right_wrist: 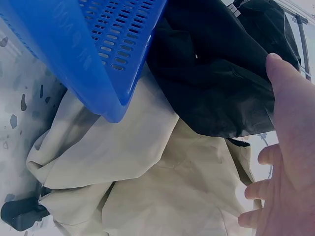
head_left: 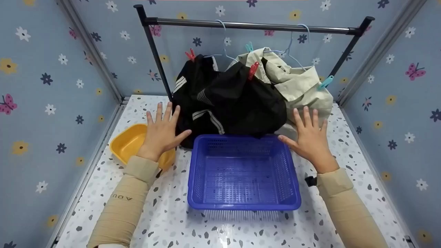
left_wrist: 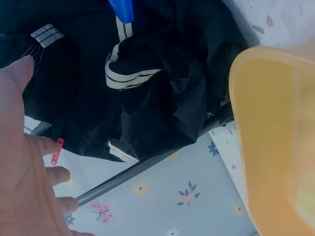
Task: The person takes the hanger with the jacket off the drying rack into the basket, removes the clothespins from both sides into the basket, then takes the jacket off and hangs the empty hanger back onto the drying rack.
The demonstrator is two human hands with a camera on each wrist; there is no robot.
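Note:
My left hand [head_left: 160, 136] is spread with straight fingers over the yellow bin [head_left: 128, 142], near the left side of a black garment [head_left: 237, 106] with white stripes. On the other side, my right hand [head_left: 311, 141] has its fingers spread in front of a beige garment [head_left: 301, 91]. Neither hand holds anything. Both garments hang from light blue hangers [head_left: 224, 41]. Red clothespins [head_left: 253, 70] are clipped on the black garment, teal clothespins [head_left: 325, 82] on the beige one. Between my forearms stands a blue plastic basket [head_left: 244, 206] with nothing inside.
A dark metal rack [head_left: 255, 25] stands at the back, its rail carrying the hangers. Its black foot [head_left: 311, 181] shows beside my right wrist. Flower-patterned walls [head_left: 41, 103] enclose the speckled white tabletop [head_left: 165, 220] on three sides.

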